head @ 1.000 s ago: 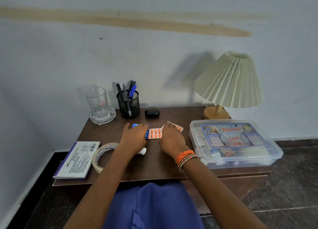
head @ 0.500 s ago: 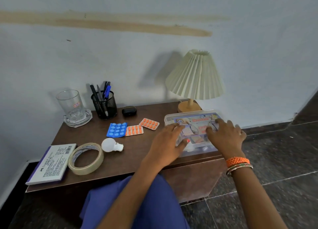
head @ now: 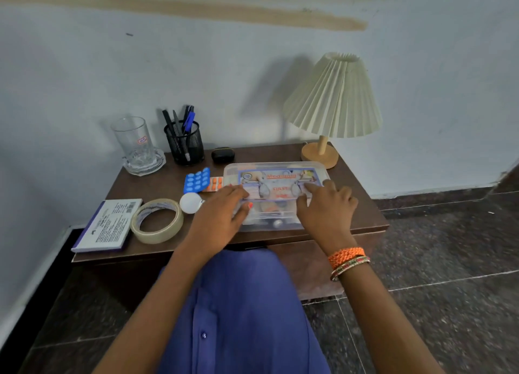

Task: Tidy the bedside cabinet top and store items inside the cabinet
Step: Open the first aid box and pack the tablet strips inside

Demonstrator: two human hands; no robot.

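I see the clear first-aid box (head: 276, 194) lying flat on the desk (head: 362, 205), in the middle-right part of the top, just in front of the wooden lamp base (head: 320, 156). Its long axis runs left to right, parallel to the front edge of the desk, and the printed label on the lid reads upright from my side, so the top of the label points to the wall. My left hand (head: 222, 219) rests on the left end of the lid with the fingers (head: 238, 192) spread and nearly straight, pressing on it and not curled around it. My right hand (head: 327, 208) lies on the right end in the same way, with fingers apart and the tips on the lid near the label. Just beside the left edge of the box lie a blue blister pack (head: 196, 180) and an orange blister pack (head: 215, 183); the orange one is partly hidden by the box. A white bulb (head: 190, 203) sits near my left hand, then a tape roll (head: 157, 220) and a notepad (head: 108, 225) further left. At the back stand a glass mug (head: 134, 143), a mesh pen holder (head: 185, 143) and a small black case (head: 222, 154).
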